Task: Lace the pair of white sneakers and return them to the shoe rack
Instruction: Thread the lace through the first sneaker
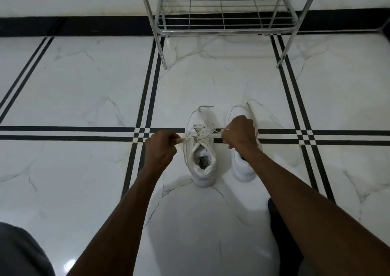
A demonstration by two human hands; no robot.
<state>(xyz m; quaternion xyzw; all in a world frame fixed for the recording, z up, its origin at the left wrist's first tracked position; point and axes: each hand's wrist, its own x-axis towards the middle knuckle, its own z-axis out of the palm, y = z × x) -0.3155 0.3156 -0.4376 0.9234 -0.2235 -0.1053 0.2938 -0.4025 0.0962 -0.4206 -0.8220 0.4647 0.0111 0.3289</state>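
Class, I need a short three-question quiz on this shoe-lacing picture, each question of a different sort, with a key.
1. True or false: the shoe rack holds a sneaker.
2. Which sneaker's lace is being pulled: A, left sneaker; B, right sneaker?
3. What does the left hand pinch?

Key: 1 false, both stand on the floor. 2 A, with the right hand pulling the other end. 3 a lace end.

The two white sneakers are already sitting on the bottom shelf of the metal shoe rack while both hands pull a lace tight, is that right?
Not quite. The head view shows both white sneakers on the tiled floor in front of the metal shoe rack, not on its shelf. The rest holds: the left hand and right hand each pinch a lace end of the left-side sneaker.
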